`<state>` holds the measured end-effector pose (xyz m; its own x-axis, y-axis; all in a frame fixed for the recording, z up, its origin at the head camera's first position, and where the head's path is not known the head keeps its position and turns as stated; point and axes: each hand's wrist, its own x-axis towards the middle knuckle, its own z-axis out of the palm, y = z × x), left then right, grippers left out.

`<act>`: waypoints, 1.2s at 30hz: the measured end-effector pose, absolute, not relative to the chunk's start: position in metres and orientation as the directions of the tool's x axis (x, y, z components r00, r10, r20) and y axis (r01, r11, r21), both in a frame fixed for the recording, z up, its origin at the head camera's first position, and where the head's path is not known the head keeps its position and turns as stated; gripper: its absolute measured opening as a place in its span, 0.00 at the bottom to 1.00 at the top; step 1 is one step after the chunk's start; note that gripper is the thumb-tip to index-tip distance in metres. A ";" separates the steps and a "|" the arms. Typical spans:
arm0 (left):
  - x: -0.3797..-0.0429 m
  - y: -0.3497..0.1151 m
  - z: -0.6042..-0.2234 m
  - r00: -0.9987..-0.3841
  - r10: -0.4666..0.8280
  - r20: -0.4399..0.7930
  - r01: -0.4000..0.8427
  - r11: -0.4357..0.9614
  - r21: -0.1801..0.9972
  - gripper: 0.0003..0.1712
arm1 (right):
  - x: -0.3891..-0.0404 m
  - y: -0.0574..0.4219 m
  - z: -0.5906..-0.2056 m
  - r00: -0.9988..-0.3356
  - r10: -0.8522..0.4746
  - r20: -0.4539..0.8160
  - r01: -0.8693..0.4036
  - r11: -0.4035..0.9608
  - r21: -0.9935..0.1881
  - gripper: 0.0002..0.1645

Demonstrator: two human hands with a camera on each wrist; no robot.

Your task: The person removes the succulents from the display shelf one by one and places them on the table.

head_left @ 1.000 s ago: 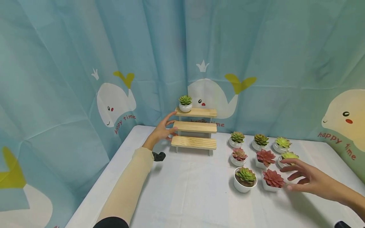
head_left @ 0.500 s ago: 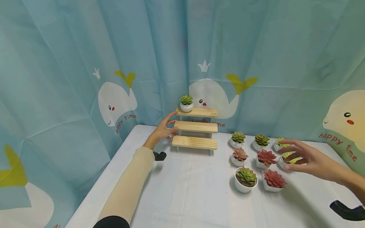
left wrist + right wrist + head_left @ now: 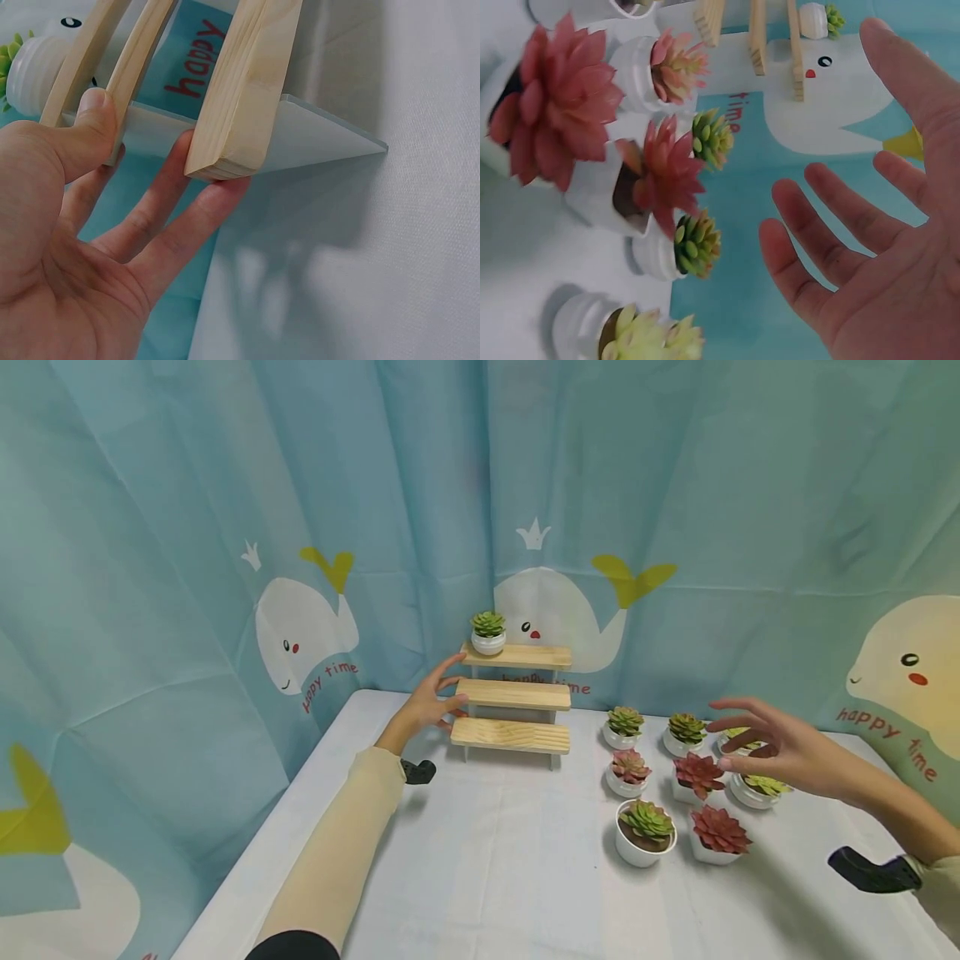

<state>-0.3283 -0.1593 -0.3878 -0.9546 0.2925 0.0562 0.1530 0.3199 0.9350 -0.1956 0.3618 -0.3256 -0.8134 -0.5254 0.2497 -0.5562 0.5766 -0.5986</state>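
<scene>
My left hand holds the left side of a three-tier wooden shelf stand. In the left wrist view, its thumb lies against the middle plank, with fingertips at the end of the lowest plank. A green potted succulent sits at the left of the top tier. My right hand hovers over the potted succulents on the right, fingers spread and loosely bent, nothing in them. Nearest it are a red succulent and two lime-green succulents, the rear one partly hidden by the hand.
More potted succulents stand in rows on the white table: a front red one, a green one in a round pot, a pinkish one and two dark green ones at the back. A blue whale-print curtain hangs behind.
My right hand has moved from beside the front red succulent toward the back and a little left, over the rear pots. My left hand and the stand have stayed in place.
</scene>
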 end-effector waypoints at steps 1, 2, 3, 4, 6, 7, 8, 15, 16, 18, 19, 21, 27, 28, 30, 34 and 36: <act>-0.328 -0.159 -0.388 -0.955 0.292 0.058 0.154 0.320 0.935 0.46 | -0.197 0.359 -0.324 -0.814 -0.525 0.249 -0.556 0.579 -0.596 0.43; -0.327 -0.159 -0.387 -0.954 0.295 0.060 0.158 0.322 0.933 0.46 | -0.199 0.357 -0.322 -0.815 -0.523 0.249 -0.556 0.583 -0.593 0.43; -0.327 -0.159 -0.387 -0.953 0.297 0.063 0.162 0.325 0.932 0.46 | -0.201 0.355 -0.321 -0.817 -0.522 0.247 -0.553 0.585 -0.593 0.43; -0.327 -0.159 -0.387 -0.952 0.300 0.065 0.166 0.326 0.931 0.46 | -0.203 0.352 -0.318 -0.816 -0.523 0.247 -0.554 0.583 -0.594 0.42; -0.327 -0.159 -0.386 -0.950 0.305 0.069 0.172 0.324 0.930 0.46 | -0.208 0.348 -0.315 -0.815 -0.524 0.247 -0.553 0.578 -0.599 0.41; -0.327 -0.160 -0.386 -0.950 0.305 0.069 0.172 0.323 0.931 0.45 | -0.211 0.345 -0.313 -0.813 -0.526 0.249 -0.556 0.576 -0.599 0.41; -0.327 -0.160 -0.387 -0.950 0.305 0.069 0.170 0.321 0.932 0.45 | -0.214 0.343 -0.311 -0.814 -0.524 0.249 -0.555 0.578 -0.599 0.41; -0.328 -0.160 -0.388 -0.950 0.304 0.071 0.167 0.302 0.938 0.45 | -0.234 0.321 -0.299 -0.820 -0.520 0.239 -0.543 0.572 -0.615 0.41; -0.328 -0.160 -0.388 -0.949 0.305 0.073 0.169 0.301 0.939 0.45 | -0.236 0.317 -0.297 -0.820 -0.521 0.237 -0.541 0.570 -0.618 0.42; -0.328 -0.160 -0.388 -0.948 0.309 0.076 0.174 0.304 0.936 0.46 | -0.242 0.310 -0.294 -0.817 -0.528 0.231 -0.542 0.570 -0.618 0.41; -0.328 -0.160 -0.388 -0.948 0.310 0.078 0.177 0.307 0.935 0.46 | -0.245 0.305 -0.293 -0.821 -0.526 0.224 -0.536 0.573 -0.620 0.41; -0.328 -0.160 -0.388 -0.948 0.308 0.078 0.178 0.311 0.933 0.46 | -0.251 0.297 -0.290 -0.827 -0.521 0.213 -0.527 0.581 -0.620 0.41; -0.329 -0.160 -0.389 -0.951 0.298 0.078 0.177 0.322 0.930 0.46 | -0.271 0.270 -0.284 -0.848 -0.500 0.177 -0.485 0.596 -0.640 0.42; -0.329 -0.160 -0.389 -0.952 0.297 0.079 0.178 0.323 0.929 0.46 | -0.274 0.266 -0.284 -0.849 -0.499 0.173 -0.480 0.593 -0.647 0.42; -0.330 -0.160 -0.390 -0.952 0.297 0.078 0.176 0.319 0.931 0.46 | -0.279 0.258 -0.282 -0.849 -0.500 0.170 -0.478 0.592 -0.648 0.42; -0.331 -0.160 -0.390 -0.952 0.297 0.078 0.175 0.316 0.932 0.45 | -0.291 0.240 -0.278 -0.849 -0.501 0.167 -0.474 0.586 -0.657 0.44; -0.331 -0.160 -0.389 -0.951 0.299 0.078 0.176 0.316 0.932 0.45 | -0.298 0.230 -0.276 -0.856 -0.491 0.164 -0.461 0.580 -0.671 0.45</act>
<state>-0.3306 -0.1598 -0.3893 -0.9510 0.2992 0.0782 0.1760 0.3158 0.9323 -0.2977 0.2301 -0.2759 -0.8556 -0.4911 0.1636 -0.4613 0.5800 -0.6714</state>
